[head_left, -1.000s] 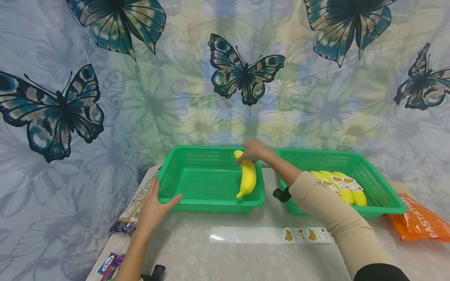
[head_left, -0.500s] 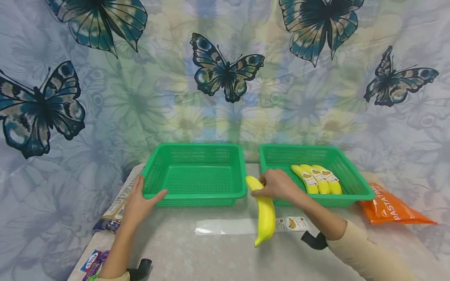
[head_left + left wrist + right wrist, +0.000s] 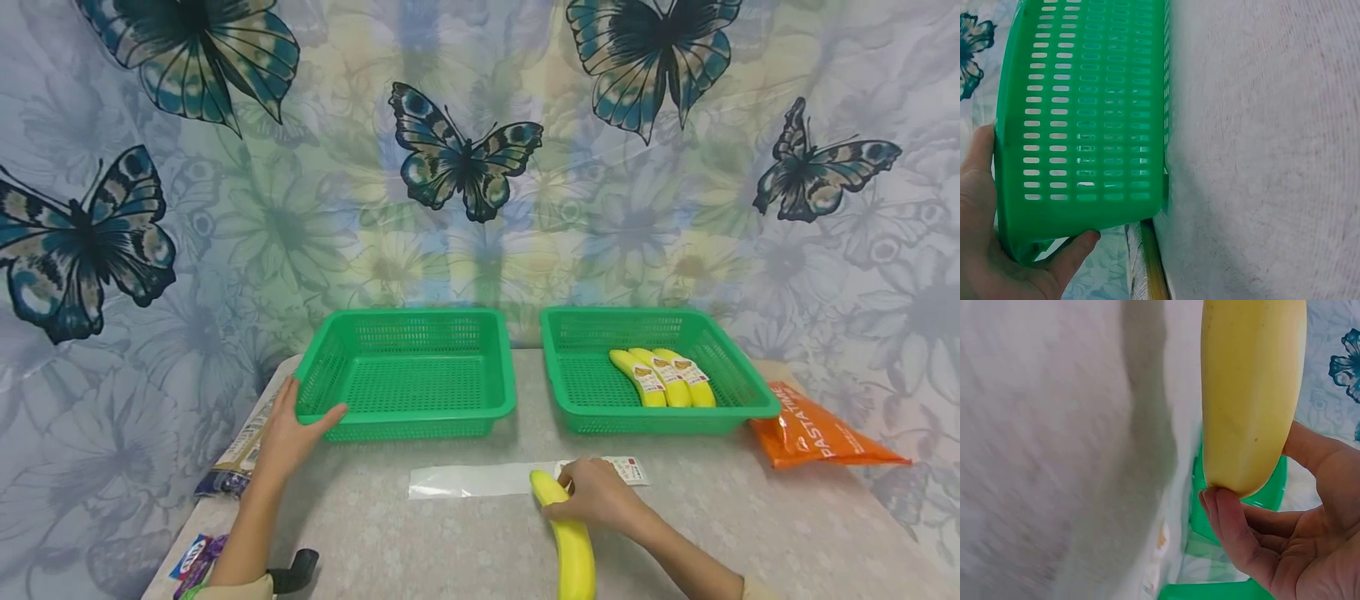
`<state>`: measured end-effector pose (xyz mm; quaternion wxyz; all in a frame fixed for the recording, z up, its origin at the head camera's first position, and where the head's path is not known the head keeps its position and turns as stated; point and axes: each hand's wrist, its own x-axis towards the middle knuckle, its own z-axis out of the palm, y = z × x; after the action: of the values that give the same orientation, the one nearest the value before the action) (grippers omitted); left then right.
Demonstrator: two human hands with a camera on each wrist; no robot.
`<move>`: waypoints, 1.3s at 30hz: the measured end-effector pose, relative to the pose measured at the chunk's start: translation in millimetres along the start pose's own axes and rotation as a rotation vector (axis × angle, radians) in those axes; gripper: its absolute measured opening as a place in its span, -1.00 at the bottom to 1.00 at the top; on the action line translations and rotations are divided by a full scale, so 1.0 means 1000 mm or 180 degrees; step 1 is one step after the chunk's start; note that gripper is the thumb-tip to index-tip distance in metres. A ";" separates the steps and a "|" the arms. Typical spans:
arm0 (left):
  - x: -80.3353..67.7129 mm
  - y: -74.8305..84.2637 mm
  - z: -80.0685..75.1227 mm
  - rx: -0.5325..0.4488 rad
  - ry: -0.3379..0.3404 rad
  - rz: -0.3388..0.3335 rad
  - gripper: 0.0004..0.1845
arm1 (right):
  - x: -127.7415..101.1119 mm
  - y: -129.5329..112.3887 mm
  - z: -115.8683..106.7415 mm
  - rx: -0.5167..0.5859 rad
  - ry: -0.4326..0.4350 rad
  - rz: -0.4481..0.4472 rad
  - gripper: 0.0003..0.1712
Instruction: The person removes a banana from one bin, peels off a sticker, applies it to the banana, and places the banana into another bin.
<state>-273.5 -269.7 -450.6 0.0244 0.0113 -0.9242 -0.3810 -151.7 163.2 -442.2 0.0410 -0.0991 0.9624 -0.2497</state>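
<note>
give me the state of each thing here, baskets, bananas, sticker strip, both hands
left basket: empty, on the table, its front left corner held
right basket: holds three bananas
three bananas: lying side by side, each with a label
loose banana: unlabelled, gripped near its upper end
sticker strip: flat on the table, stickers at its right end
left hand: holds the left basket's corner
right hand: grips the loose banana
orange bag: lying flat on the table

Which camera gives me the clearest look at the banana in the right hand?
The right wrist view: the banana fills the frame, fingers curled round its end. The head view shows the banana near the bottom edge, partly cut off under the right hand. The left wrist view shows none of it.
</note>
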 end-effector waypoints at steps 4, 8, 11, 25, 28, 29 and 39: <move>0.000 0.000 0.001 0.0006 0.0051 -0.0027 0.20 | -0.005 0.002 0.008 0.0063 -0.0055 -0.0003 -0.64; -0.001 0.002 0.003 0.0024 0.0122 -0.0047 0.20 | -0.009 0.004 0.015 0.0118 -0.0173 0.0006 -0.69; -0.004 0.004 0.003 0.0051 0.0217 -0.0047 0.21 | -0.011 0.006 0.020 0.0129 -0.0225 0.0034 -0.68; -0.087 0.098 0.082 0.1163 0.0659 0.1833 -0.11 | -0.014 0.010 0.022 0.0178 -0.0161 0.0158 -0.63; -0.106 0.114 0.110 0.0929 -0.0470 0.1938 -0.15 | -0.015 0.011 0.022 0.0176 -0.0167 0.0178 -0.62; -0.109 0.118 0.119 0.0910 -0.0787 0.1938 -0.16 | -0.015 0.011 0.022 0.0172 -0.0165 0.0185 -0.61; -0.103 0.130 0.185 0.1373 -0.1587 0.2323 0.07 | -0.015 0.010 0.022 0.0181 -0.0156 0.0184 -0.57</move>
<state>-181.2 -43.1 -493.3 -0.0686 -0.4000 -0.9034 -0.1386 -135.5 164.0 -465.9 0.0745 -0.0762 0.9560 -0.2732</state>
